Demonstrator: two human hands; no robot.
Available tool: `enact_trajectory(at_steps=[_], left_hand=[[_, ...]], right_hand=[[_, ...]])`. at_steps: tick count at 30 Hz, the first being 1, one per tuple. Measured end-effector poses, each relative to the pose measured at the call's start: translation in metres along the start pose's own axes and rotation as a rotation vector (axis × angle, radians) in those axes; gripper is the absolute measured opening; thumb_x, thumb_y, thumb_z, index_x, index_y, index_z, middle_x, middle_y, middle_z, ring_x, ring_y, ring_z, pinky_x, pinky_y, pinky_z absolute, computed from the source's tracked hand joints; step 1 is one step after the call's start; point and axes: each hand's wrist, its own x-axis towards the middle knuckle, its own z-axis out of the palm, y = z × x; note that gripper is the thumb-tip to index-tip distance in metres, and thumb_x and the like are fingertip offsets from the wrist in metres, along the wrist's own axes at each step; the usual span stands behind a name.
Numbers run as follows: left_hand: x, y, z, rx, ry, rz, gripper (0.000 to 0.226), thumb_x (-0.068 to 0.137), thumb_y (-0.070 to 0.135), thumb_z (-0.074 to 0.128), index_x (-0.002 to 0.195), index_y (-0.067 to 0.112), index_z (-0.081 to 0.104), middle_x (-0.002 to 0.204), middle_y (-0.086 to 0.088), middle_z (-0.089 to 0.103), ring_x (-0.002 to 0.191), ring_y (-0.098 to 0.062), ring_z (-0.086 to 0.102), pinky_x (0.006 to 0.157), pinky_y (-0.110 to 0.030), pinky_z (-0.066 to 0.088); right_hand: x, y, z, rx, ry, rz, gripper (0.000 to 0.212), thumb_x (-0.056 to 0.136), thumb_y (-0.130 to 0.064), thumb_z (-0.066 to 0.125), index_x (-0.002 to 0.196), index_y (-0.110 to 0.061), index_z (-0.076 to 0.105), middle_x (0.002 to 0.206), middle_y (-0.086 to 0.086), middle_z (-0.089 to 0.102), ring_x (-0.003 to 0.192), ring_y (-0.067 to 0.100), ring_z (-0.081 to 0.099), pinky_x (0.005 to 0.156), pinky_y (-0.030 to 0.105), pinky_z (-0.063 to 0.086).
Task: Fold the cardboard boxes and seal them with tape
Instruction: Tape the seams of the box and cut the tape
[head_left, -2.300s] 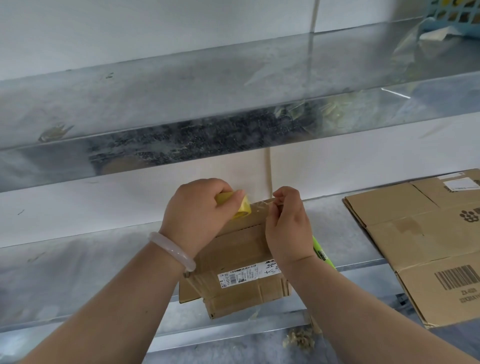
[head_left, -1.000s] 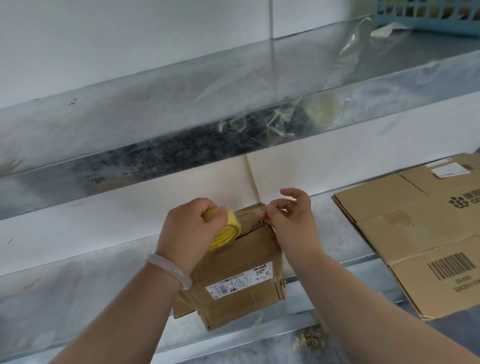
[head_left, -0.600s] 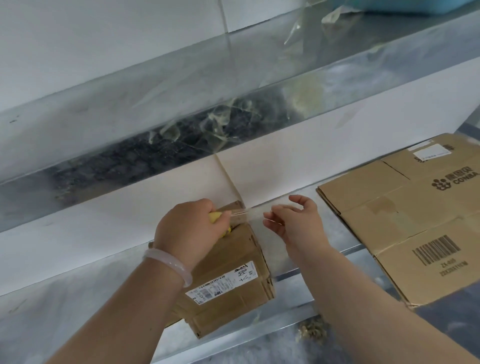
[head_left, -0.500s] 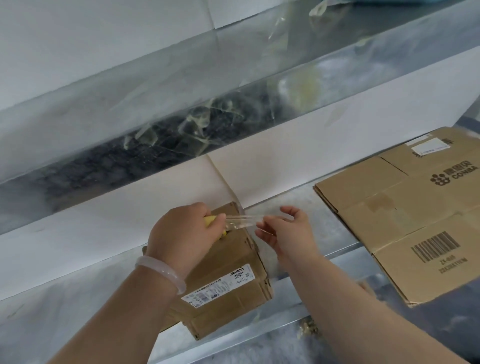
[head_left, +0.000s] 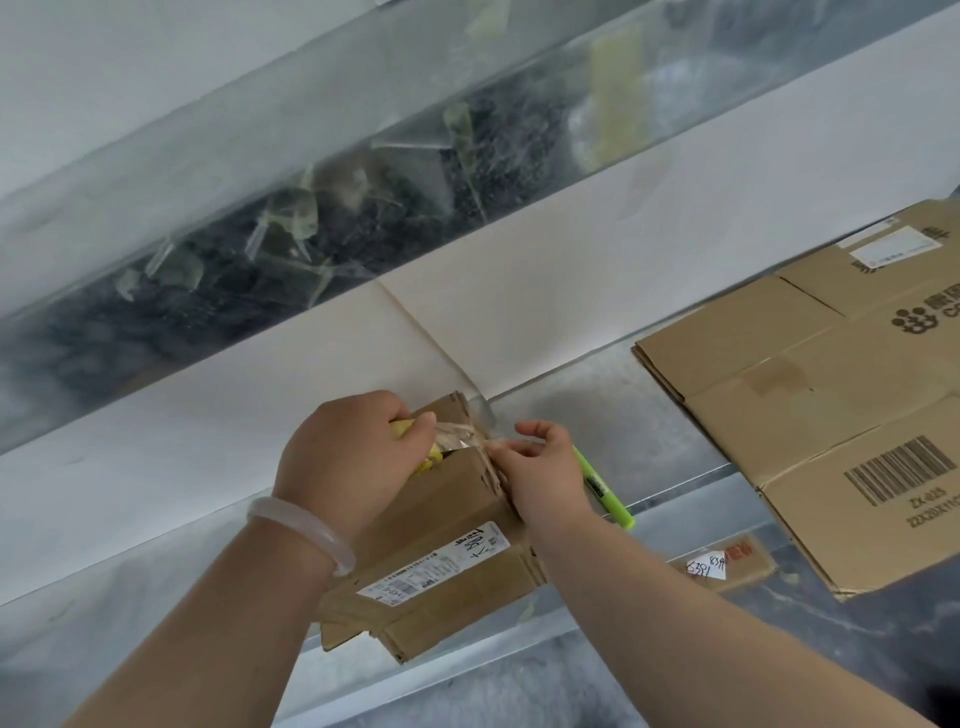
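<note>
Left hand (head_left: 353, 457) gripped the yellow tape roll (head_left: 404, 429) atop the small cardboard box (head_left: 447, 519) — right hand (head_left: 540, 467), at the roll's 3 o'clock, pinched the clear tape strip (head_left: 460, 435) over the box's corner. Box sat mid-view on the metal shelf (head_left: 597, 395), flattened cartons (head_left: 810, 415) at its 3 o'clock.

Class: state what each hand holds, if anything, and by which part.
Left hand grips the yellow tape roll round its rim; right hand pinches the clear tape strip by its free end.

The right hand (head_left: 543, 478) has brought the stretched tape strip (head_left: 460, 435) back down onto the box (head_left: 447, 514) edge.
</note>
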Motion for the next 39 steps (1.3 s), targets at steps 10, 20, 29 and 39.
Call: enact_trajectory(at_steps=[10,20,29,39], left_hand=[[0.0,0.002,-0.002,0.002,-0.023,0.0,0.031,0.092,0.048,0.048,0.076,0.024,0.062,0.067,0.006,0.06,0.066,-0.009,0.055,0.058,-0.029,0.046],[0.001,0.001,-0.004,0.008,-0.04,0.018,0.033,0.092,0.049,0.048,0.075,0.024,0.061,0.065,0.004,0.059,0.064,-0.012,0.056,0.057,-0.029,0.046],[0.005,-0.003,-0.002,-0.003,-0.03,0.023,0.033,0.092,0.049,0.047,0.075,0.024,0.061,0.067,0.005,0.06,0.067,-0.011,0.055,0.06,-0.031,0.048],[0.008,-0.002,-0.01,0.041,-0.038,0.102,0.041,0.093,0.047,0.043,0.068,0.02,0.059,0.062,0.002,0.059,0.061,-0.013,0.056,0.056,-0.031,0.044]], right_hand=[[0.013,0.003,0.004,0.012,0.003,0.192,0.034,0.081,-0.008,0.075,0.107,-0.02,0.057,0.105,0.013,0.068,0.082,0.025,0.062,0.085,0.043,0.055],[-0.002,-0.003,-0.004,-0.079,0.011,0.078,0.032,0.101,-0.013,0.042,0.121,-0.027,0.062,0.098,0.002,0.064,0.083,0.016,0.058,0.089,0.039,0.051],[-0.02,0.014,-0.011,-0.547,-0.346,-0.121,0.095,0.068,-0.093,0.014,0.149,-0.045,0.029,0.158,-0.014,0.027,0.147,0.011,0.019,0.122,0.043,0.014],[-0.008,-0.044,-0.003,-1.044,-0.658,-0.573,0.138,0.056,-0.059,0.086,0.14,-0.058,-0.024,0.158,-0.026,0.005,0.146,0.004,0.013,0.115,0.034,0.025]])
